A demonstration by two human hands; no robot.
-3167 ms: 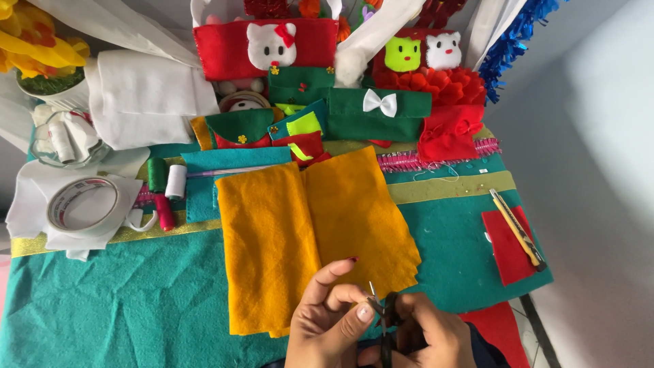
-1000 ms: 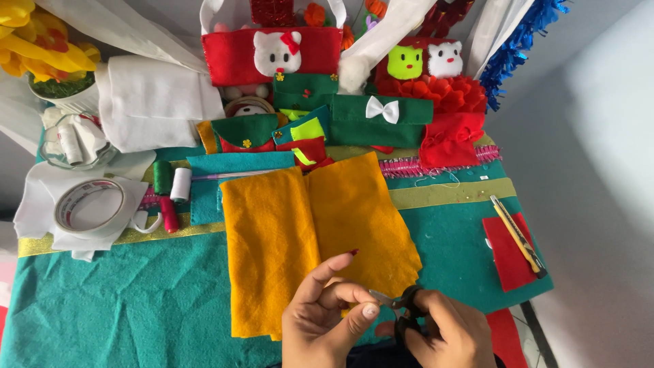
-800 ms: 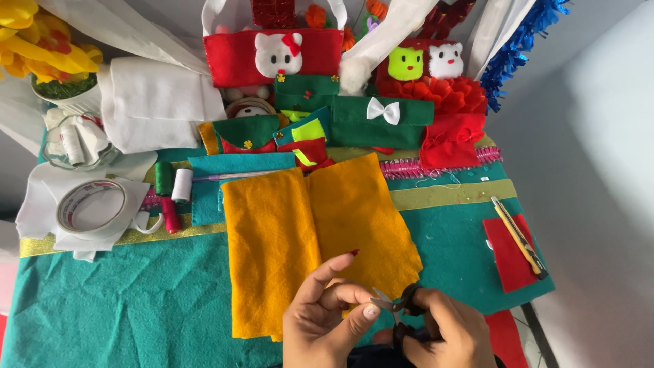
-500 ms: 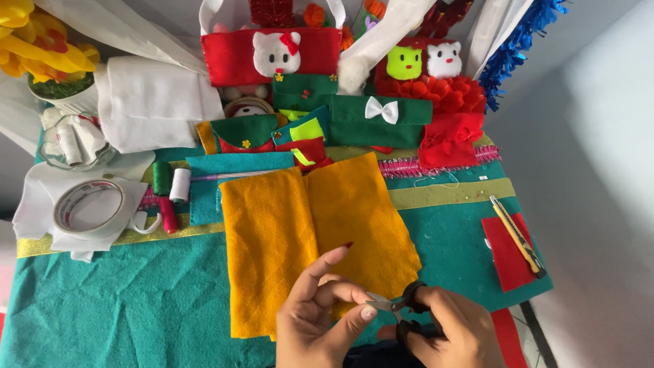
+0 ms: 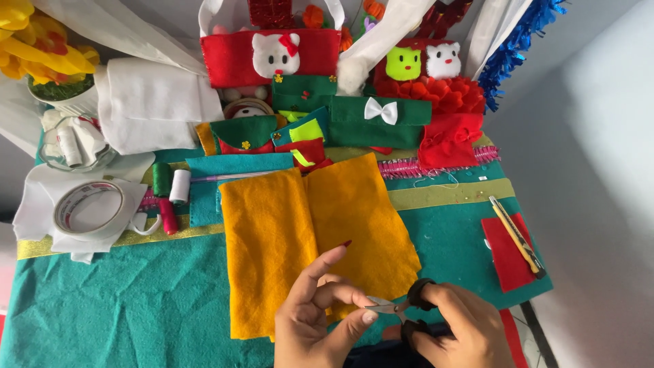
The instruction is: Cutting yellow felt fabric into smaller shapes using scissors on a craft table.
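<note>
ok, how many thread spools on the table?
3 by the tape roll: green spool, white spool, red spool lying below them. The glass jar at left may hold more.

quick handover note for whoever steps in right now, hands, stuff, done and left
Right hand: fingers through the black handles of small scissors, blades pointing left.
Left hand: fingertips pinched together right at the scissor tips; whatever they pinch is too small to tell.
Two orange felt pieces lie side by side on the teal felt sheet, just ahead of the hands.
Done: orange pieces look already cut out.
Left: the snip at the blades, apparently in progress.
</note>
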